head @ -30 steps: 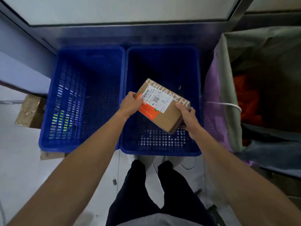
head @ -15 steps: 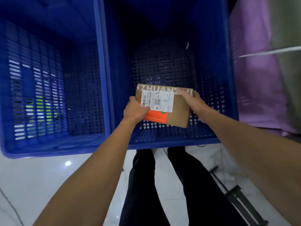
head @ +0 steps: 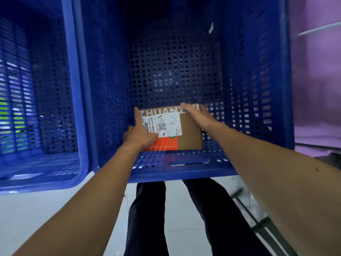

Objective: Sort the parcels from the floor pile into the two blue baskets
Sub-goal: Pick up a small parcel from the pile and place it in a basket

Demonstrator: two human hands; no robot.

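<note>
A brown cardboard parcel (head: 189,130) with a white shipping label and an orange patch lies flat on the perforated floor of the right blue basket (head: 184,172), close to its near wall. My left hand (head: 140,133) grips the parcel's left edge, thumb on the label and index finger stretched along the side. My right hand (head: 197,115) is laid over the far right corner with its fingers curled over the edge. The left blue basket (head: 36,182) stands right beside it and shows no parcel inside.
A purple bag wall (head: 317,89) rises just right of the right basket. My dark trouser legs (head: 147,218) stand on the white tiled floor (head: 36,218) before the baskets. A dark metal bar (head: 258,224) lies on the floor at lower right.
I have bent down and the parcel went from tilted above the right basket to flat on its floor. Both hands stayed on it and my left fingers have stretched out.
</note>
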